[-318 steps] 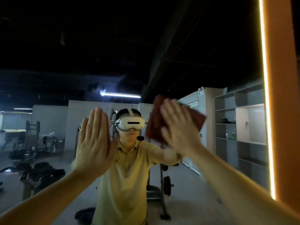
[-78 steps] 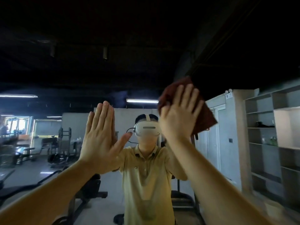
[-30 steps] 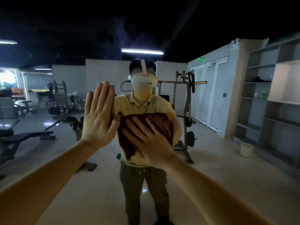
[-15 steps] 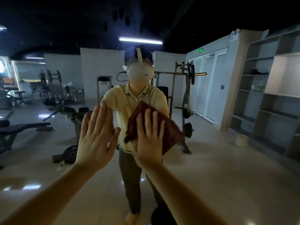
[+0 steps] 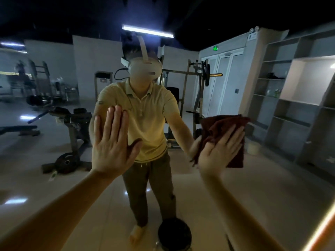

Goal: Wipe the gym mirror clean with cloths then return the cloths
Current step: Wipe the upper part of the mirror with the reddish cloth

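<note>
- My right hand (image 5: 220, 153) pressed a dark red cloth (image 5: 219, 125) flat on the mirror (image 5: 54, 84), fingers straight and spread, to rub the glass.
- My left hand (image 5: 112, 144) lay flat and empty on the glass to its left, probably to steady me.
- A green sign (image 5: 215, 48) reflected behind was too blurred to read.

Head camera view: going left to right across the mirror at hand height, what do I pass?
Reflected bench → reflected weight plate → left hand flat on the mirror → right hand pressing the dark red cloth → reflected pale bucket → reflected shelving.
</note>
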Demonstrator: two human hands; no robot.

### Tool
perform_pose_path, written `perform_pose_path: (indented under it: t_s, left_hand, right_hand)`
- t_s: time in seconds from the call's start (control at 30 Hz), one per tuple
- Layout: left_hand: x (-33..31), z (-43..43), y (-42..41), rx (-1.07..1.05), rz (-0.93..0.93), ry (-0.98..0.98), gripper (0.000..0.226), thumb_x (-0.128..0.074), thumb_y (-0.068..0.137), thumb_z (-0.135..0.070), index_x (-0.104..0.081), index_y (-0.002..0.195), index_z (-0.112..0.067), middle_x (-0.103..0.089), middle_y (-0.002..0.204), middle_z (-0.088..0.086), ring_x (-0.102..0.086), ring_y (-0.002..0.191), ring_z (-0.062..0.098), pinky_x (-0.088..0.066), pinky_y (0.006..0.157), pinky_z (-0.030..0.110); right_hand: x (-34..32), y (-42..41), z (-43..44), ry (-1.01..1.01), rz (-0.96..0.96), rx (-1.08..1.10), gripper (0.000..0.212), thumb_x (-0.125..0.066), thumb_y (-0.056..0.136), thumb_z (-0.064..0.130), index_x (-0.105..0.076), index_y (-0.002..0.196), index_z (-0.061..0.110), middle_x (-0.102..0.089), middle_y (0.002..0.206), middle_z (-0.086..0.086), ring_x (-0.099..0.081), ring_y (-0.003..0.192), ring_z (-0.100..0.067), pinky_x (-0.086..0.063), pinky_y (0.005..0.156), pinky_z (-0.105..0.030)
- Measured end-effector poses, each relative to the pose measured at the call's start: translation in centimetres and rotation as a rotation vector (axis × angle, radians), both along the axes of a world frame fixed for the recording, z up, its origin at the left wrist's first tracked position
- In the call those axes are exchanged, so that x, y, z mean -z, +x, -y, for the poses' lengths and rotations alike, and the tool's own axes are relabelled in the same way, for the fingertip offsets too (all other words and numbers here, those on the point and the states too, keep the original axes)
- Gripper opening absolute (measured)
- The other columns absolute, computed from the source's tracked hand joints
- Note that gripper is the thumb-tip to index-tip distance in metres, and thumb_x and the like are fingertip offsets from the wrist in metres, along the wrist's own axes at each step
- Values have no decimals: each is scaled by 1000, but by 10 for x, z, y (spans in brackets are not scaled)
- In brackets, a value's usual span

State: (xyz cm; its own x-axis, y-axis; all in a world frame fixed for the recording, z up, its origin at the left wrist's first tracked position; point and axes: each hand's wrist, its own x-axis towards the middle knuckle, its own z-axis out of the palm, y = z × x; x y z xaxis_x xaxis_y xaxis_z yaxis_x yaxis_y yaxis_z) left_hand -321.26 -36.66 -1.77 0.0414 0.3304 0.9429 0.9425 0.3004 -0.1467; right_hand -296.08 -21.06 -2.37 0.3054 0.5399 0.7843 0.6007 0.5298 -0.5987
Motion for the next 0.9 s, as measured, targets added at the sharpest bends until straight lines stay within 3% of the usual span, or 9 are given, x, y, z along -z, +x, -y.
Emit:
perform_pose_path:
  t_s: [0.1,0.23,0.33,0.43,0.53,0.6,0.67,0.8,0.9]
  left_hand:
    - [0,0,-2,-1,-17,1,91,-35,103,-63,-11,166,-2,-5,175,20,-7,162,37,-5,129,60]
    - [1,-1,-9,-11,-85,-1,89,-39,104,-59,-14,165,1,-8,173,23,-8,161,39,-6,129,60]
    - [1,1,-11,-17,-108,-7,89,-41,104,-58,-14,165,1,-10,173,24,-8,161,39,-5,129,60]
    - [1,2,-9,-30,-86,-12,90,-43,104,-57,-12,166,0,-9,173,24,-6,162,38,-4,129,59]
    - [2,2,-7,-32,-61,-12,89,-41,104,-56,-11,166,0,-7,174,23,-5,162,38,-4,129,60]
    - [3,2,-5,-27,-57,-17,89,-40,104,-56,-9,166,0,-5,174,22,-4,162,38,-2,129,60]
    - [4,2,-5,-34,-53,-26,89,-39,103,-56,-7,166,-1,-3,174,22,-3,162,39,-2,129,60]
    - [4,4,-11,-16,-56,-75,87,-35,103,-53,-4,166,-2,0,174,21,-2,161,40,2,129,59]
    - [-2,18,-14,-53,-95,-171,85,-34,104,-50,-3,166,-3,1,175,20,-2,161,40,2,130,57]
  right_hand:
    - [59,-64,50,47,122,-152,70,-29,106,37,-9,166,8,-5,174,-18,-4,161,-38,-7,129,-60]
    - [142,-90,86,254,662,-364,70,-39,106,40,-13,168,19,-5,175,-9,-8,161,-33,-6,129,-56]
    - [142,-46,60,426,948,-437,76,-52,101,33,-16,167,26,-4,176,-1,-8,162,-25,-4,131,-49]
    - [98,16,17,329,788,-276,77,-50,98,34,-14,166,24,-3,174,-3,-5,162,-26,-1,131,-48]
    - [31,47,-20,130,337,-58,76,-41,94,24,-17,166,14,-11,173,-15,-10,161,-34,-11,129,-57]
    - [-7,30,-19,35,8,-1,76,-41,93,20,-17,165,11,-16,172,-18,-13,159,-37,-17,126,-63]
    - [-20,-13,2,96,-76,-21,76,-38,98,30,-10,167,17,-17,172,-17,-15,159,-37,-14,126,-64]
    - [31,-95,64,300,371,-250,69,-28,106,43,-11,168,18,-4,175,-11,-4,161,-35,3,128,-56]
    - [68,-70,62,521,914,-444,70,-51,102,37,-25,166,21,-7,175,-5,-3,162,-28,5,130,-51]
